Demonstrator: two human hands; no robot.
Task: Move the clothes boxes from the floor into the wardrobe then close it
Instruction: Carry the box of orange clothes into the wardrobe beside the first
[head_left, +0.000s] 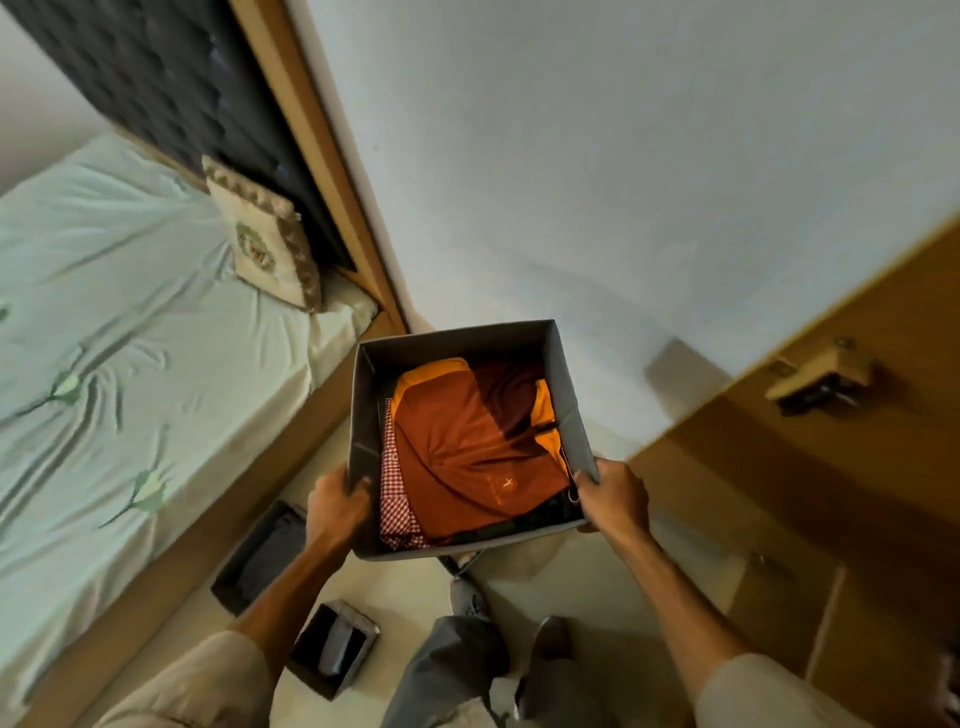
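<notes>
Grey fabric box (470, 441), open-topped, carried in the air between both hands at about waist height, clear of the floor (410, 603). Contents: folded clothes, a rust-orange shirt (467, 447) uppermost, a red checked piece along the left-hand side, a dark maroon piece toward the far right-hand corner. Left hand (337, 506) curls over the near left corner, thumb inside the rim; right hand (615, 493) grips the near right corner the same way. Handling, as judged: walls look thin and soft, likely to bow under load; weight probably modest, being cloth; nothing fragile. Best held at opposite corners or under the base so the near wall does not sag. Two more boxes (262, 556) (335, 647) stand on the floor below the left forearm, both with dark contents, not yet moved. Wooden wardrobe (831, 467) stands off the right hand; whether its door is open cannot be told. A bed (130, 312) lies off the left hand.
</notes>
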